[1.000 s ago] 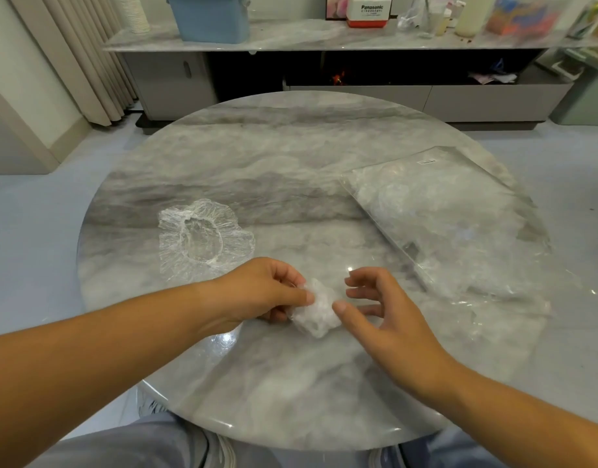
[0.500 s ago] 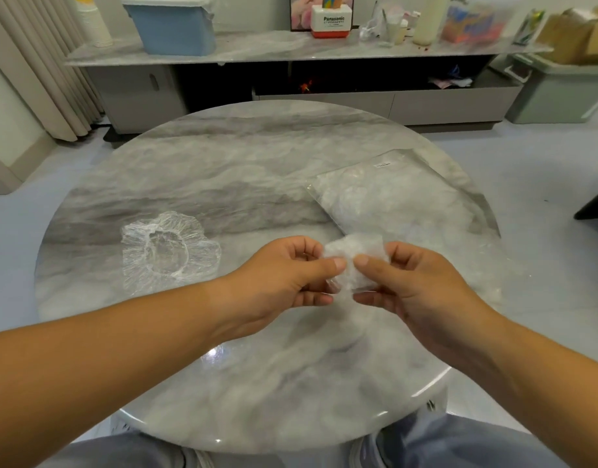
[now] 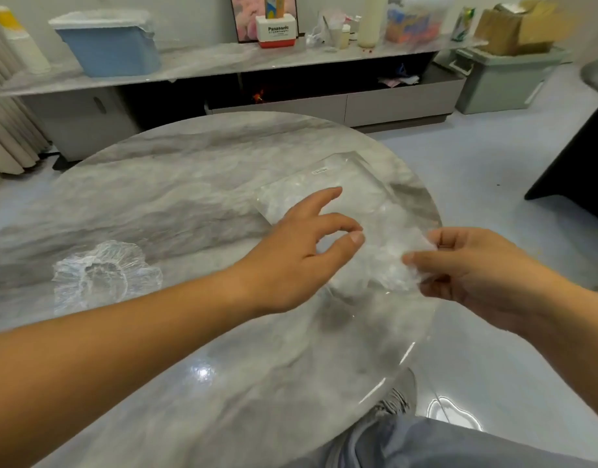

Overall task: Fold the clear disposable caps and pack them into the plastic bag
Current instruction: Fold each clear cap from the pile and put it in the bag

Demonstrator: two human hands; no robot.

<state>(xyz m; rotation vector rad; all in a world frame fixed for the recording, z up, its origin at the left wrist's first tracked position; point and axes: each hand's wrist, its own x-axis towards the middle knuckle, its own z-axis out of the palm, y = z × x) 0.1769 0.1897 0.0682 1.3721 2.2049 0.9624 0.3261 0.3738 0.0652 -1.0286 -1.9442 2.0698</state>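
A folded clear cap [image 3: 410, 256] is pinched between the thumb and fingers of my right hand [image 3: 473, 268], held just above the near end of the clear plastic bag [image 3: 355, 194]. The bag lies flat on the right side of the round marble table [image 3: 189, 204], with more clear plastic showing inside it. My left hand [image 3: 301, 251] hovers over the bag's near left edge with fingers spread and loosely bent, holding nothing. An unfolded clear cap [image 3: 103, 276] with a ruffled elastic rim lies on the table's left side.
The table's right edge runs close under my right hand. Beyond the table a long low cabinet [image 3: 290, 96] carries a blue bin [image 3: 111, 45], bottles and boxes. A green bin [image 3: 507, 79] stands on the floor at the far right. My knee [image 3: 426, 444] shows at the bottom.
The folded cap went from both hands into my right hand alone and moved right, over the bag. My left hand let go and reached toward the bag's edge. The view turned right.
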